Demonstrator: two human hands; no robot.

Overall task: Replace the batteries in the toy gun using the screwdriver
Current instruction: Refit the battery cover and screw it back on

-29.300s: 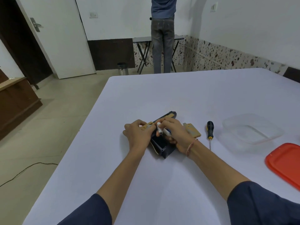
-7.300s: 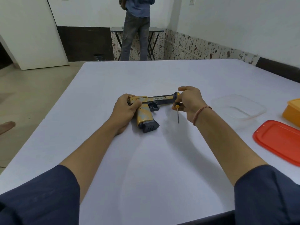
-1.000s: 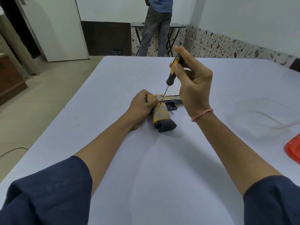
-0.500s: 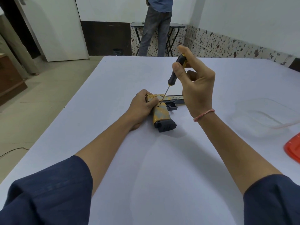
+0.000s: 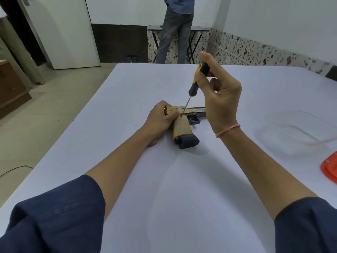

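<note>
A yellow and dark grey toy gun [image 5: 183,129] lies on its side on the white table [image 5: 164,189], grip toward me, barrel pointing right. My left hand [image 5: 160,118] presses down on its rear end. My right hand [image 5: 219,99] holds a black and yellow screwdriver [image 5: 196,80] nearly upright by the handle. Its thin shaft slants down and its tip rests on the top of the gun's grip, beside my left thumb. The barrel's far end is hidden behind my right hand.
A clear plastic container [image 5: 299,131] sits to the right of the gun, and a red lid [image 5: 331,168] lies at the table's right edge. A person [image 5: 176,28] stands by a folding table at the far wall. The table's left edge drops to the floor.
My right hand's fingers have shifted around the screwdriver handle, turning it, with the tip staying on the gun's grip. My left hand and the gun have not moved.
</note>
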